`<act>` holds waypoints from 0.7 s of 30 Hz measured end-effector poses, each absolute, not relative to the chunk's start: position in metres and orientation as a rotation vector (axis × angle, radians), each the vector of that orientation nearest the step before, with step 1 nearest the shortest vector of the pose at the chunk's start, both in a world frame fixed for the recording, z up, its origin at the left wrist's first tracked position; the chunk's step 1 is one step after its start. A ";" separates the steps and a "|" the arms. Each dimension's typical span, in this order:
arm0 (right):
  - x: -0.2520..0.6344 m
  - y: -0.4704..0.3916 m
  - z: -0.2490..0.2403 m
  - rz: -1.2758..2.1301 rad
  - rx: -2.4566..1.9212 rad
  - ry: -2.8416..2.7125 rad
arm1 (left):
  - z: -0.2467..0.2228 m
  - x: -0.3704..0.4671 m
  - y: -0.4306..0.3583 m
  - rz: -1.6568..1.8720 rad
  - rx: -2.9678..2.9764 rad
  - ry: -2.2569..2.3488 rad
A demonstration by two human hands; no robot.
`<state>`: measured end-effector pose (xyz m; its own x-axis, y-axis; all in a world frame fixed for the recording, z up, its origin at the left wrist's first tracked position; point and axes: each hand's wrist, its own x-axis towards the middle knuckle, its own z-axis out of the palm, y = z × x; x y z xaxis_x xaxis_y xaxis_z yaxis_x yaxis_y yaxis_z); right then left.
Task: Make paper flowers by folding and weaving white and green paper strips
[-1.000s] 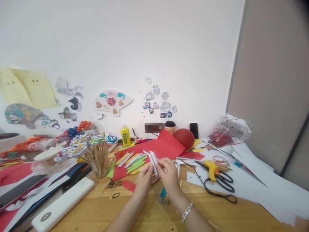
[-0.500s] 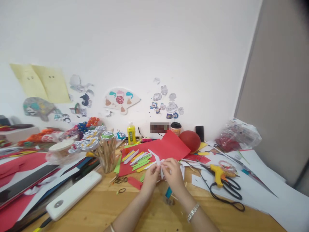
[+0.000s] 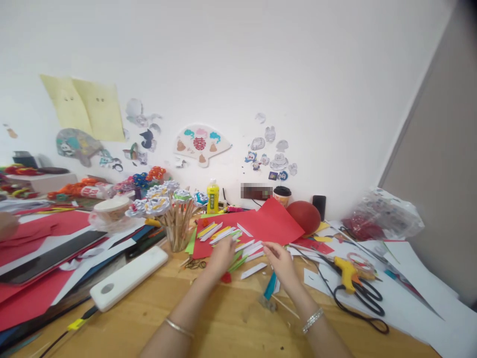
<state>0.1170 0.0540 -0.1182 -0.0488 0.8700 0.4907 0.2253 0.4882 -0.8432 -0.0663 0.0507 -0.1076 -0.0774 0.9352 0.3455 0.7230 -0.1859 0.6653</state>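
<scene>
Whether the left hand [image 3: 222, 256] or the right hand [image 3: 280, 262] pinches anything, I cannot tell; careless sweeping could scatter the loose paper strips [image 3: 245, 245].

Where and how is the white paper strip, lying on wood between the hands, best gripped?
Probably pinch the white paper strip across its narrow middle with the right hand, from above and the right: it lies long and low, wood showing along its near edge.

Yellow bottle [image 3: 212, 198] (capped), painted fan [image 3: 201, 144]
</scene>
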 end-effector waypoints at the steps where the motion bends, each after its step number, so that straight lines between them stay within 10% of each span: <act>1: 0.118 0.054 -0.120 0.692 -0.977 -1.579 | -0.107 -0.078 0.053 1.068 1.910 1.895; 21: 0.106 0.046 -0.124 0.608 -1.054 -1.515 | -0.103 -0.063 0.044 0.721 2.488 1.847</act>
